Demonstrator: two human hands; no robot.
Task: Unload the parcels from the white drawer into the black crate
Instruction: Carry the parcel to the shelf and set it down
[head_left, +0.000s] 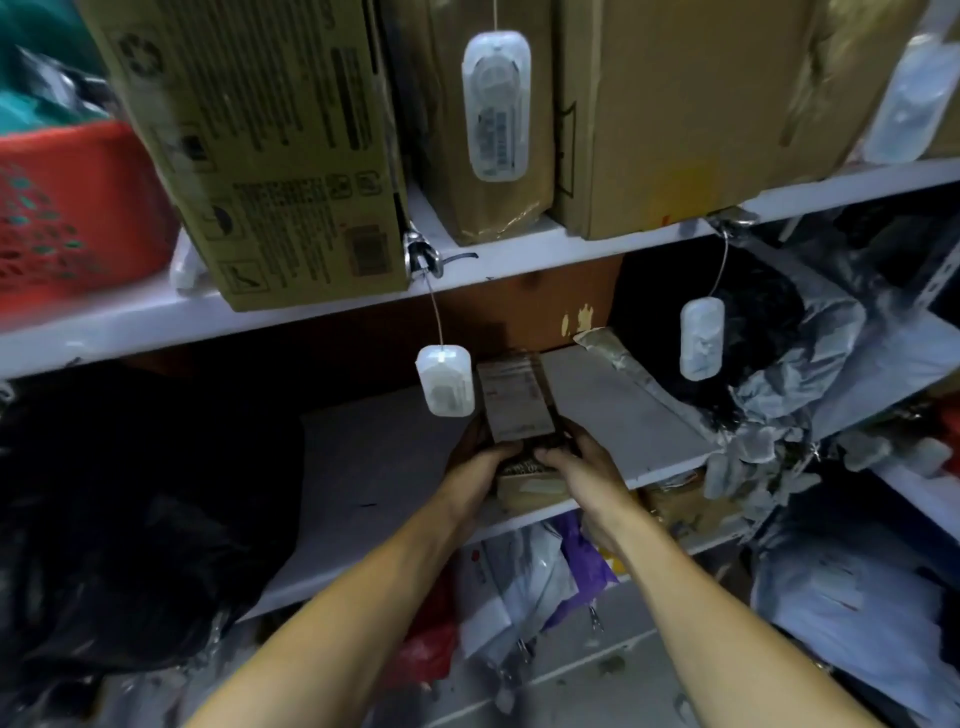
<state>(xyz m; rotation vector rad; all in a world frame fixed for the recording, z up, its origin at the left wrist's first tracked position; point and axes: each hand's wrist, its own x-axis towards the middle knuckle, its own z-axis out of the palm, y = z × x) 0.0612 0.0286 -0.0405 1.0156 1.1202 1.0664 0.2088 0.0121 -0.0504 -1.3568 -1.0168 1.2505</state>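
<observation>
A small brown cardboard parcel (514, 400) with a pale label lies on the white shelf board (374, 467) in the middle of the head view. My left hand (475, 460) grips its left side and my right hand (576, 457) grips its right side, fingers curled round its near end. A second brown box (530, 488) sits just under the hands at the shelf's front edge. The black crate is out of view.
Large cardboard boxes (270, 156) fill the upper shelf beside a red basket (67, 218). White tags (444, 379) hang on wires in front. Black bags (130, 519) lie left, grey wrapped parcels (810, 364) right, plastic mailers (524, 582) below.
</observation>
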